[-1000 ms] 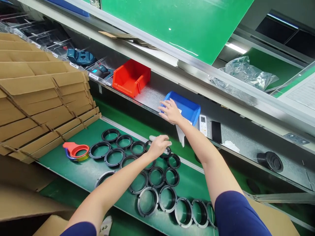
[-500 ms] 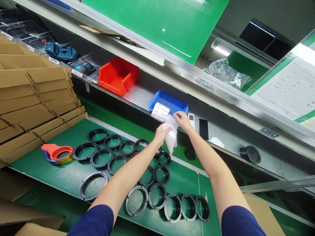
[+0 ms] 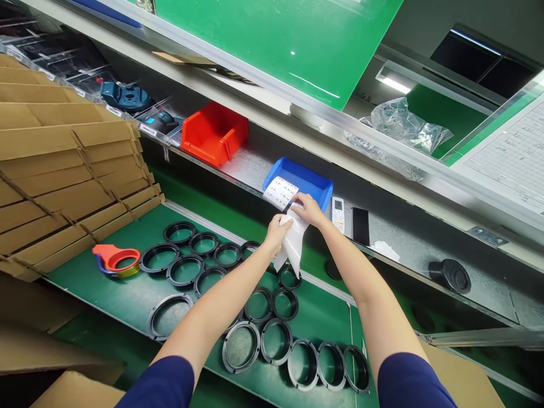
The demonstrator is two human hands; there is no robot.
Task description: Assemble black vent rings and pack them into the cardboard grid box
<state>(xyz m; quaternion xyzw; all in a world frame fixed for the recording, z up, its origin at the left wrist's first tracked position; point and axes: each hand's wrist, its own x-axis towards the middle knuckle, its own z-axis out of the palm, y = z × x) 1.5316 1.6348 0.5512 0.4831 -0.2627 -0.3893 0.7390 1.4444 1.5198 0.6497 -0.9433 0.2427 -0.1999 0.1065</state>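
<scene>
A white strip of printed labels (image 3: 293, 243) hangs between my hands, its pointed tail dangling over the green work surface. My left hand (image 3: 278, 231) pinches the strip's left side. Just above it on the right, my right hand (image 3: 307, 209) has its fingers closed on the strip's upper part. Printed labels (image 3: 281, 192) with lines of text rest against the front of a blue bin (image 3: 312, 182), beside my fingertips. Black rings (image 3: 285, 304) of several sizes lie on the green work surface (image 3: 140, 300) under my forearms.
On the metal shelf are a red bin (image 3: 212, 136), a white remote control (image 3: 338, 214), a black phone (image 3: 360, 225), crumpled white paper (image 3: 385, 250) and a black cylindrical part (image 3: 450, 275). An orange tape dispenser (image 3: 117, 259) lies at left, near stacked cardboard (image 3: 72, 164).
My right hand has moved slightly left and down, closer to my left hand. The hanging strip has swung and folded differently. The whole view has shifted a little.
</scene>
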